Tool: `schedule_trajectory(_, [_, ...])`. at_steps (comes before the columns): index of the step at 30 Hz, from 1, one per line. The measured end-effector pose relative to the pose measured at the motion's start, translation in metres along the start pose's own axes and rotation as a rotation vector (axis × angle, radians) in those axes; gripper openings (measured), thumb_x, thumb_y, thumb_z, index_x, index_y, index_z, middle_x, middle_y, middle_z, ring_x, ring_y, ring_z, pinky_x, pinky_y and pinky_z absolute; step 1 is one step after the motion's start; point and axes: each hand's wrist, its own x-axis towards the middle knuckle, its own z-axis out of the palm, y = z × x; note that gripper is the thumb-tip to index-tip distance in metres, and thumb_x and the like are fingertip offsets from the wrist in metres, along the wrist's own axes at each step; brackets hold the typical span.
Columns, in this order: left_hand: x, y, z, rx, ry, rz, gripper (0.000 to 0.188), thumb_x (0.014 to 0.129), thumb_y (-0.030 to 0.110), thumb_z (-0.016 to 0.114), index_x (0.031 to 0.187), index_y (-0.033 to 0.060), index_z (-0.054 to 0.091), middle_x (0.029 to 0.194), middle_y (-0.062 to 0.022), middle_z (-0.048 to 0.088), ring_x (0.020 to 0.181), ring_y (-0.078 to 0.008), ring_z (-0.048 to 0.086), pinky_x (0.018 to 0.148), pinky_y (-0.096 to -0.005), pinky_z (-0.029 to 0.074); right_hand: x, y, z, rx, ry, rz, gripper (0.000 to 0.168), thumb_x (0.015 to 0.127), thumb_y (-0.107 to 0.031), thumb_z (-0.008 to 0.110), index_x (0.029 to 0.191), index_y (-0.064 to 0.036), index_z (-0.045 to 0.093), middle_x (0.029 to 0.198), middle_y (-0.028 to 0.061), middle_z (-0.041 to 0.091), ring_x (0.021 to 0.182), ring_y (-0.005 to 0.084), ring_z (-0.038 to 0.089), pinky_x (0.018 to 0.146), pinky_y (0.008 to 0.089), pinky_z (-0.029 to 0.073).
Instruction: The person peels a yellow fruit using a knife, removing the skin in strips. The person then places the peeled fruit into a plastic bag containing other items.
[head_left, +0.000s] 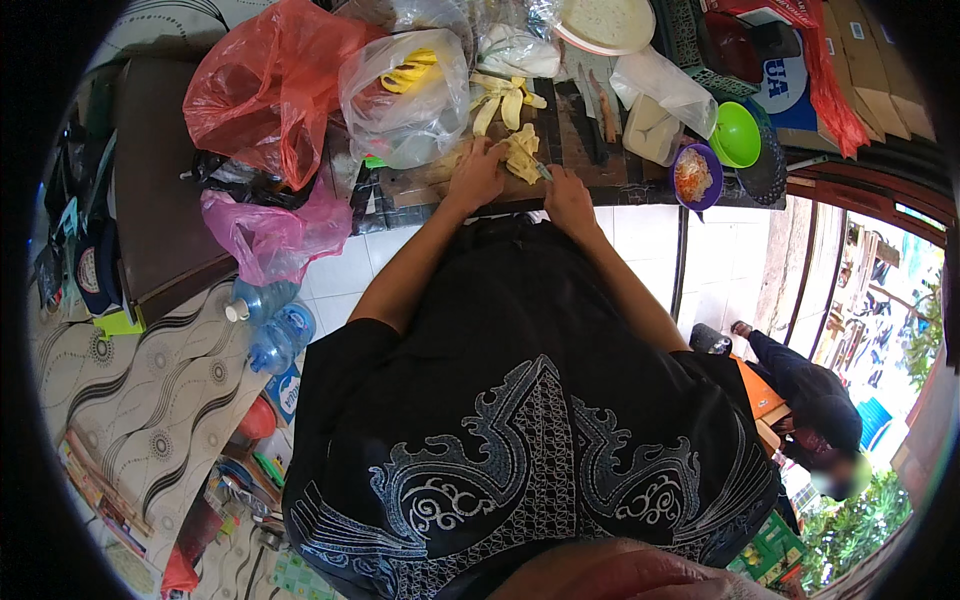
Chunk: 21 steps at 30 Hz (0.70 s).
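My left hand (478, 176) rests on a wooden board (424, 184), fingers spread, the fingertips beside a heap of cut yellow banana (521, 154). I cannot tell if they press on it. On the heap's other side, my right hand (570, 196) is closed around the handle of a small knife (543, 172); its blade reaches toward the banana and is hardly visible. Empty banana peels (510, 105) lie just beyond. A clear plastic bag (405, 112) with yellow fruit or peel inside stands to the left of them.
Two knives (598, 112) lie right of the peels. Beyond them are a lidded plastic tub (651, 127), a purple bowl of shredded food (697, 178) and a green bowl (735, 135). A red plastic bag (262, 90) bulges at left. Another person (806, 390) sits at far right.
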Motion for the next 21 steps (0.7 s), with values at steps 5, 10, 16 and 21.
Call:
schedule_trajectory(5, [-0.002, 0.001, 0.0, 0.021, -0.023, -0.007, 0.05, 0.078, 0.007, 0.06, 0.128, 0.0124, 0.058, 0.129, -0.0177, 0.049, 0.122, -0.0399, 0.047, 0.1, -0.0486, 0.044, 0.0, 0.003, 0.003, 0.045, 0.035, -0.015, 0.031, 0.094, -0.015, 0.052, 0.122, -0.002, 0.053, 0.106, 0.0279, 0.061, 0.096, 0.0479, 0.061, 0.082, 0.0552, 0.05])
schedule_trajectory(10, [-0.002, 0.004, -0.002, 0.054, -0.021, 0.013, 0.049, 0.077, 0.006, 0.059, 0.126, 0.0131, 0.058, 0.13, -0.0176, 0.048, 0.124, -0.04, 0.046, 0.1, -0.0492, 0.044, 0.001, 0.005, 0.001, 0.087, 0.055, 0.003, 0.028, 0.095, -0.016, 0.051, 0.12, -0.003, 0.055, 0.107, 0.0252, 0.063, 0.098, 0.0461, 0.061, 0.083, 0.0541, 0.049])
schedule_trajectory(16, [-0.002, 0.01, -0.004, 0.03, -0.02, 0.029, 0.051, 0.077, 0.005, 0.059, 0.127, 0.014, 0.058, 0.133, -0.0166, 0.047, 0.126, -0.0408, 0.044, 0.1, -0.05, 0.045, 0.002, 0.01, 0.004, 0.135, 0.077, 0.009, 0.025, 0.095, -0.017, 0.052, 0.117, -0.006, 0.058, 0.103, 0.0228, 0.067, 0.097, 0.0447, 0.062, 0.082, 0.0533, 0.05])
schedule_trajectory(21, [0.001, 0.017, -0.002, 0.043, -0.039, 0.108, 0.056, 0.075, 0.004, 0.06, 0.13, 0.0154, 0.058, 0.137, -0.014, 0.045, 0.127, -0.0405, 0.042, 0.099, -0.0504, 0.045, 0.003, 0.012, 0.009, 0.16, 0.037, 0.063, 0.024, 0.096, -0.019, 0.052, 0.115, -0.007, 0.059, 0.101, 0.0222, 0.067, 0.097, 0.0448, 0.062, 0.082, 0.0534, 0.049])
